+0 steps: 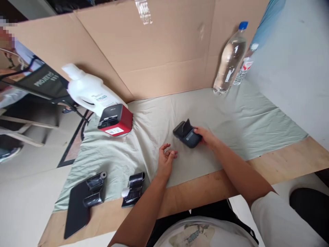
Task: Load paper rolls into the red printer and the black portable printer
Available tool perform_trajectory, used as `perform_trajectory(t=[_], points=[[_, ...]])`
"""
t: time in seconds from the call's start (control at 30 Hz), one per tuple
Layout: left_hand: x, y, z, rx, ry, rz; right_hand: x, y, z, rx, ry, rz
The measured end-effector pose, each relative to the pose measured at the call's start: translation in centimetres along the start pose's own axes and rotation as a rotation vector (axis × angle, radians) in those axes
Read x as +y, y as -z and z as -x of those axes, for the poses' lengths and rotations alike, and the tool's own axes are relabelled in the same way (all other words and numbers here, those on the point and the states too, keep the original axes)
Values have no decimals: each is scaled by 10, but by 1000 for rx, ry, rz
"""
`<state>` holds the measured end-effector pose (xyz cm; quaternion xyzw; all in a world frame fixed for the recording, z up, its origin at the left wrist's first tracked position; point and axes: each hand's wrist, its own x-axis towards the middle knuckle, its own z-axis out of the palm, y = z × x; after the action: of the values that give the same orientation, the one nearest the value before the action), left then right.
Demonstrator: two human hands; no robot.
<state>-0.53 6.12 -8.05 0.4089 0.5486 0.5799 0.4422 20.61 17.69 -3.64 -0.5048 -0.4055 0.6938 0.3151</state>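
we see the right hand laid against the right side of a small dark device, its fingers curled around the body so that it grips it; the device sits on the pale green cloth near the middle of the wooden table, and a flap on its top stands raised. the left hand rests just beside it, to the left and a little nearer to us, palm partly up with the fingers loosely curled and apart, holding nothing and not touching the device. to the far left on the cloth stands a red and black box-shaped device, with a white jug lying tilted right behind it. at the near left edge lie a flat black pad with a black roll holder on it, and a second black roll holder with white paper at its end. a clear water bottle with a blue cap stands at the far right, against the cardboard wall.
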Motion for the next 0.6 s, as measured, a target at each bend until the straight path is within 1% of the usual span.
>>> perform_trajectory(t=[0.1, 0.13, 0.23, 0.3, 0.33, 0.4, 0.47, 0.5, 0.53, 0.57, 0.6], points=[[2, -3, 0, -66, 22, -183, -29, 51, -32, 360, 32, 27], [3, -3, 0, -73, 21, -244, -40, 70, -42, 445, 41, 46], [8, -6, 1, -83, -17, -385, -71, 123, -63, 611, 65, 101], [10, -7, 1, -93, -53, -424, -86, 148, -70, 708, 85, 151], [10, -7, 1, -95, -69, -428, -92, 157, -70, 758, 96, 182], [10, -7, -2, -92, -100, -420, -96, 165, -69, 860, 113, 258], [10, -8, -5, -94, -129, -405, -90, 160, -64, 961, 137, 346], [10, -9, -5, -103, -143, -402, -82, 154, -60, 999, 161, 437], [11, -10, -4, -124, -163, -411, -72, 146, -56, 1009, 192, 567], [13, -12, -1, -162, -191, -444, -60, 137, -51, 983, 222, 730], [16, -14, 5, -216, -222, -504, -46, 127, -44, 909, 249, 927]])
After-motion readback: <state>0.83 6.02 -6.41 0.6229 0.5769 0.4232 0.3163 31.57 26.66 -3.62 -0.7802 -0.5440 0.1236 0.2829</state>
